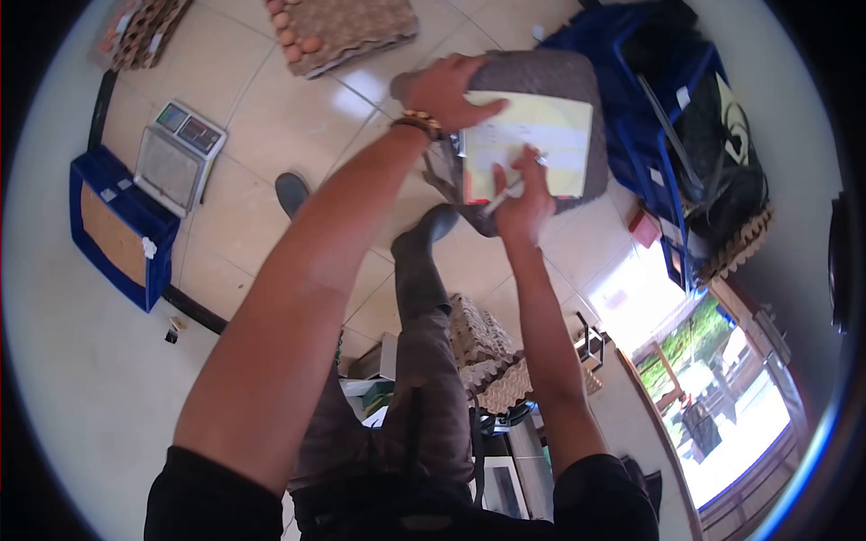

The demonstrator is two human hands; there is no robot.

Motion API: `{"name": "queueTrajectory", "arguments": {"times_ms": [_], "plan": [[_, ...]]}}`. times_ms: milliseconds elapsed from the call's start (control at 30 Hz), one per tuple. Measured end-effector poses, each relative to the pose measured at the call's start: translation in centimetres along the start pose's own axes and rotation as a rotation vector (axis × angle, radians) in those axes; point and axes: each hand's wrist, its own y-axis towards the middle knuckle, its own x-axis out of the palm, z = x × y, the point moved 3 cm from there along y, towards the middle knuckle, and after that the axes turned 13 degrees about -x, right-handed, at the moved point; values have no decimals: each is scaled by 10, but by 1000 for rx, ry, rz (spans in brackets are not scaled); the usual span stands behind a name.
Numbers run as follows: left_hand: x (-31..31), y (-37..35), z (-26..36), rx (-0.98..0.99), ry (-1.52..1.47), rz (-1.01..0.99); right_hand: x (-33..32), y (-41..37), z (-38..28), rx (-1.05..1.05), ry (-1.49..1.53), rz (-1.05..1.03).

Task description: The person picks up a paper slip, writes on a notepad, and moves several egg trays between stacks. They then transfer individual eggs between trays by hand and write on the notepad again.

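Observation:
A pad of pale yellow paper (pixel 570 126) lies on a grey padded surface (pixel 550 72) in front of me. My left hand (pixel 451 95) is open at the pad's left edge, its thumb stretched over the paper and its fingers over the grey padding. A beaded bracelet (pixel 420 120) circles that wrist. Over the lower part of the pad, my right hand (pixel 526 200) is closed around a whitish pen (pixel 503 197). This hand is slightly blurred, and the pen's tip is hard to make out.
Egg trays (pixel 352 32) with brown eggs sit on the tiled floor ahead. Leftward are a digital scale (pixel 180 153) and a blue crate (pixel 162 243). Blue crates (pixel 622 108) stand right of the pad. Stacked egg trays (pixel 478 334) are near my legs; an open doorway (pixel 722 388) is lower right.

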Motion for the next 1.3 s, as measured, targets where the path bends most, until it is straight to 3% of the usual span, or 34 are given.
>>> {"name": "queueTrajectory", "arguments": {"times_ms": [33, 133, 267, 400, 433, 467, 500, 567, 600, 633, 667, 800, 900, 933, 967, 1000, 1033, 1067, 1167, 1200, 1300], "plan": [[-5, 1, 1, -29, -77, -84, 3, 0, 1, -67, -7, 24], [-29, -15, -28, -89, -443, -33, 1, 5, -3, -43, -31, -40], [-82, -91, -137, -310, -607, -41, -1, 18, -4, 0, -53, -155], [-144, -227, -339, -646, -259, -279, -1, 36, -8, -63, -149, -298], [-172, -268, -385, -910, -496, -381, 3, 36, 10, -109, -86, -255], [-225, -298, -406, -914, -358, -376, 0, 44, -4, -94, -109, -298], [-240, -346, -472, -967, -328, -366, -1, 51, -1, -144, -91, -327], [-307, -420, -554, -1168, -89, -407, -4, 67, -3, -124, -228, -432], [-349, -447, -574, -1087, 122, -359, -3, 74, -2, -57, -244, -497], [-388, -470, -586, -1156, 148, -265, -2, 80, 7, 12, -261, -560], [-423, -486, -592, -1208, 175, -223, 0, 81, 44, 23, -242, -587], [-471, -529, -617, -1332, 129, -166, 9, 100, -2, 55, -634, -526], [-427, -518, -612, -1267, 38, -87, 20, 102, -37, -17, -704, -358], [-393, -510, -612, -1229, -103, -52, 33, 102, -49, -149, -665, -320], [-364, -498, -606, -1186, -243, -16, 54, 99, -102, -155, -487, -224], [-346, -468, -573, -1236, -391, -36, 76, 95, -110, -270, -321, -179], [-306, -453, -567, -1161, -391, -50, 100, 95, -147, -213, -260, -207], [-275, -427, -541, -1176, -399, -81, 125, 94, -178, -130, -91, -208], [-225, -329, -427, -927, -191, -263, 201, 74, -292, 393, 950, -81], [-208, -309, -391, -997, -449, -264, 211, 66, -325, 208, 915, -106], [-154, -249, -313, -676, -290, -325, 204, 43, -415, -283, 697, -95]]}}
